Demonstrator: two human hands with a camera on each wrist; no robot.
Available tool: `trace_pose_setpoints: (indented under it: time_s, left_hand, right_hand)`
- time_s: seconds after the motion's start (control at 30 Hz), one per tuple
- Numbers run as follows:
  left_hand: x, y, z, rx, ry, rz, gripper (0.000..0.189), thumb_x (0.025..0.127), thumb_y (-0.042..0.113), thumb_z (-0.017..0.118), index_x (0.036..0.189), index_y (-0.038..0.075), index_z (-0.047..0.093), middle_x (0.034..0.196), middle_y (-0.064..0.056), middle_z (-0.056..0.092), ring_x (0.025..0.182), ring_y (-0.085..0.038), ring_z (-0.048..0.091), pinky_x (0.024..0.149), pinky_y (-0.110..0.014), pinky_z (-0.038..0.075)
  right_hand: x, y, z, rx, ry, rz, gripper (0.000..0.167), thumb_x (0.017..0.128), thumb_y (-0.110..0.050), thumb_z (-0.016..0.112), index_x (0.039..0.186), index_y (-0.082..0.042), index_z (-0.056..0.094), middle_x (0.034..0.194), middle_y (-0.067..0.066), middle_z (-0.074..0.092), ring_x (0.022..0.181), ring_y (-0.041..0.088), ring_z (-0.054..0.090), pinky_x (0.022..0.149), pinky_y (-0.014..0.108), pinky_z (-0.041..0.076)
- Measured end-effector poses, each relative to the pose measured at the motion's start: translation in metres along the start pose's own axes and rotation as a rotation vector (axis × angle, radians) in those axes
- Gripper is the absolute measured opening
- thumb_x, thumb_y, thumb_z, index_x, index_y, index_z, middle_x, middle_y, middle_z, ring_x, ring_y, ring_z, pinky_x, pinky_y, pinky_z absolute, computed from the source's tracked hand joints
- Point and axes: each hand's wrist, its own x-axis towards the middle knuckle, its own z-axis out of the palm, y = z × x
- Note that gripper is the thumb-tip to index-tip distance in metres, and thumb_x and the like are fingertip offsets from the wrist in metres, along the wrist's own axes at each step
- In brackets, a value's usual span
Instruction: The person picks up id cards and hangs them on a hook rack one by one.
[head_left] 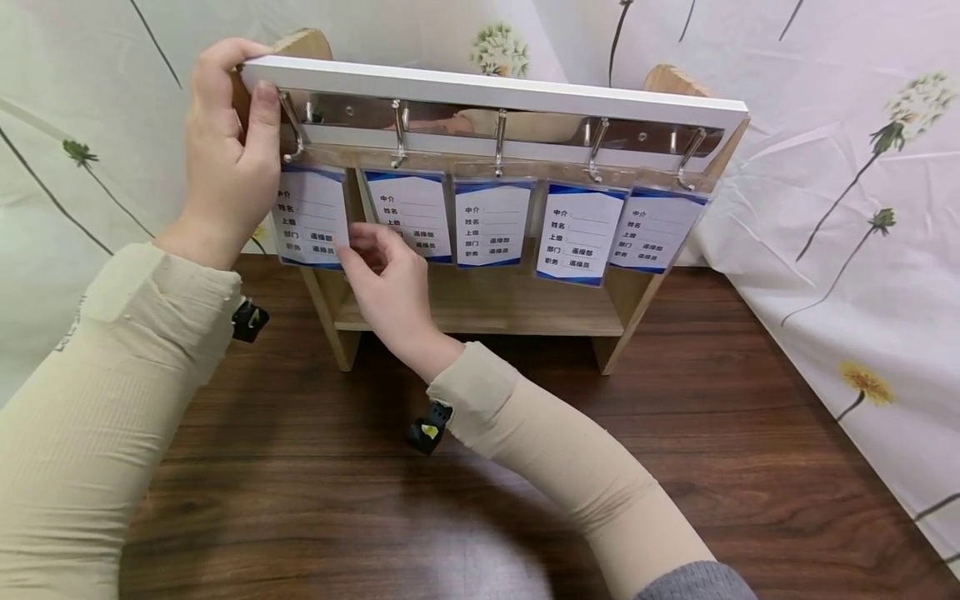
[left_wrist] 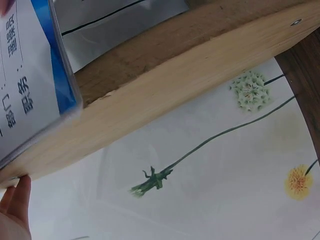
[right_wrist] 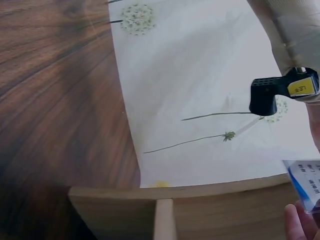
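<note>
My left hand [head_left: 232, 158] grips the left end of a white-fronted wooden hook rack [head_left: 480, 81], thumb on the front and fingers over the top corner. In the left wrist view, its fingers touch the wooden side panel [left_wrist: 150, 95]. Below that hand, the leftmost ID badge [head_left: 311, 217] hangs under its hook [head_left: 292, 129] in a clear sleeve. My right hand [head_left: 393, 287] pinches this badge at its lower right edge, the thumb at the front. The right wrist view shows the badge [right_wrist: 307, 182] beside the fingertips [right_wrist: 294, 222].
More ID badges hang in a row to the right, among them the middle badge [head_left: 492, 223] and the rightmost badge [head_left: 656, 229]. Beneath them is a wooden shelf [head_left: 495, 304]. The rack stands on a dark wood-grain surface [head_left: 315, 500] before a flower-printed backdrop [head_left: 825, 100].
</note>
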Motion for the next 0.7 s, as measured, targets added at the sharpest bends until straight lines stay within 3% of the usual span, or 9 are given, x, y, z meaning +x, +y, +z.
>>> trace_pose_setpoints:
  time_s: [0.27,0.47,0.7]
  left_hand:
    - [0.0,0.0,0.001,0.014,-0.009,-0.024,0.027,0.104,0.018,0.043,0.13,0.014,0.052,0.113,0.023,0.044,0.096,0.003,0.049,0.085,-0.016,0.035]
    - [0.0,0.001,0.001,0.031,-0.023,-0.037,0.028,0.105,0.019,0.042,0.131,0.016,0.05,0.113,0.025,0.043,0.098,0.002,0.048,0.085,-0.016,0.034]
    - [0.0,0.0,0.0,0.037,-0.032,-0.047,0.028,0.105,0.019,0.04,0.132,0.017,0.049,0.117,0.025,0.045,0.103,0.002,0.048,0.089,-0.016,0.036]
  right_hand:
    - [-0.008,0.009,-0.003,0.08,0.046,0.02,0.023,0.097,-0.006,0.06,0.117,0.005,0.063,0.109,0.02,0.068,0.085,0.022,0.065,0.071,0.017,0.055]
    - [-0.013,0.015,-0.007,0.109,0.055,0.012,0.022,0.097,-0.006,0.06,0.116,0.005,0.063,0.107,0.021,0.068,0.078,0.007,0.062,0.073,0.025,0.058]
    - [-0.016,0.016,-0.01,0.133,0.064,0.029,0.021,0.097,-0.004,0.06,0.116,0.005,0.064,0.107,0.021,0.068,0.083,0.013,0.064,0.072,0.024,0.058]
